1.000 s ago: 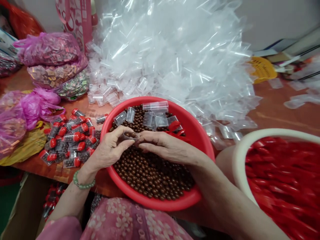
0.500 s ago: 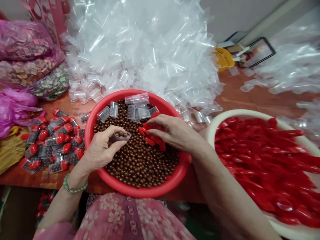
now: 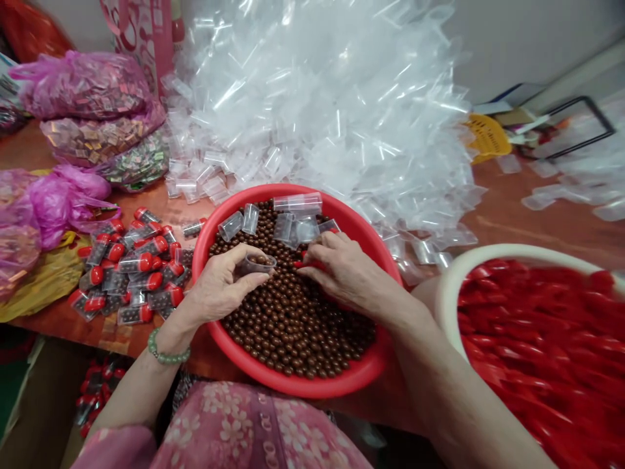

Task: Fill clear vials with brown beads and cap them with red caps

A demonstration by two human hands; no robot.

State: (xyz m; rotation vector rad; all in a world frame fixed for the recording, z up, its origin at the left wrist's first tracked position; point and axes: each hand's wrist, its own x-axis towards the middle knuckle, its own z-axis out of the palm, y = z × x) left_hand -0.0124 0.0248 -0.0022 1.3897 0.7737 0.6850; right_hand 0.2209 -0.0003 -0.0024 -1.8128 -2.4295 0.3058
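My left hand [image 3: 227,280] is closed around a clear plastic tube [image 3: 258,262], its open mouth turned up and brown balls showing inside. Under both hands is a red basin [image 3: 297,389] filled with shiny brown chocolate-like balls [image 3: 297,332]. Over the right part of the balls, my right hand [image 3: 342,270] is curled, fingers pinched on red plastic pieces [image 3: 303,255]; most of these are hidden by the hand. Several clear tubes [image 3: 297,228] lie on the balls at the basin's far side.
Filled tubes with red caps [image 3: 141,264] lie heaped at left. Behind the basin rises a big pile of clear tubes [image 3: 322,111]. A white tub [image 3: 446,293] of red plastic pieces stands at right. Pink bags [image 3: 92,91] sit at far left, a yellow basket [image 3: 488,137] at back right.
The view has swung left, so everything sits further right. My right hand has closed more over the red pieces, which show less now. My left hand keeps the tube.
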